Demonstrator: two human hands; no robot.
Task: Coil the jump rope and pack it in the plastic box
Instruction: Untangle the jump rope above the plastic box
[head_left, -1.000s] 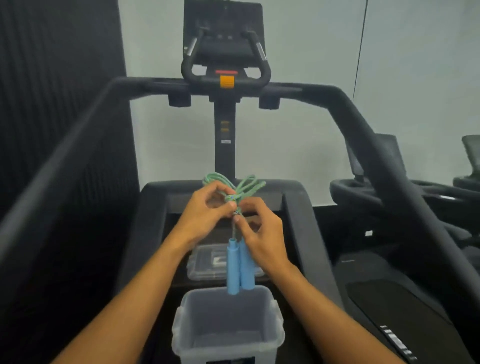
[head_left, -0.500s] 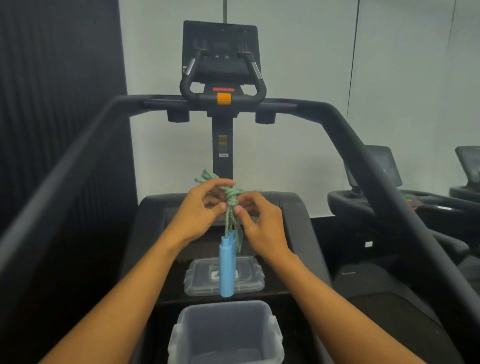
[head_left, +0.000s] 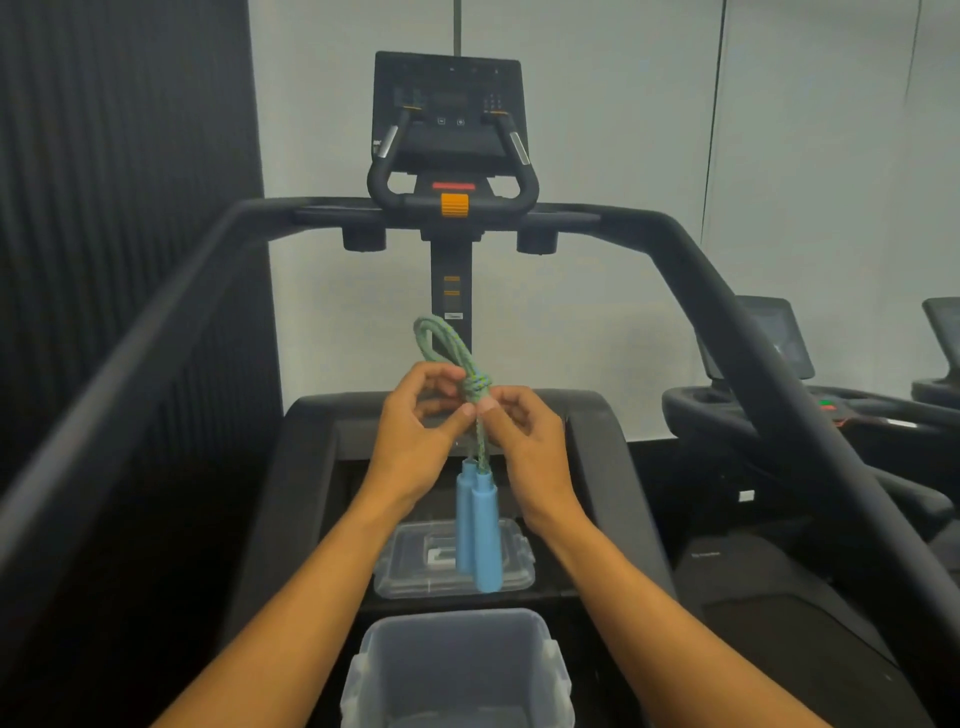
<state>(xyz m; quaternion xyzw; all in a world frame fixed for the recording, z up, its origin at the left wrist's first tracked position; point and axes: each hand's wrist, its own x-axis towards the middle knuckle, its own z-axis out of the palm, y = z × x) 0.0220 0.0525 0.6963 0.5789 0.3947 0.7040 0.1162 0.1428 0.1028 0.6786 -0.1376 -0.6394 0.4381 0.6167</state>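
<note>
Black treadmill (head_left: 691, 291) w/ console (head_left: 449, 104) ahead, orange clip (head_left: 454, 204) below; more machines (head_left: 769, 338) right.

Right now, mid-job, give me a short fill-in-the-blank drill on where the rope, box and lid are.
1. Both hands, left hand and right hand, pinch the green rope at its ____.
2. The two blue handles hang ____ the hands.
3. The open plastic box holds ____ of the rope.
4. The clear lid lies ____ the box, farther from the person.

Missing words: knot; below; none; beyond

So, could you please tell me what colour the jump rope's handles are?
Light blue. The handles hang side by side below the hands, clearest in the head view.
</note>
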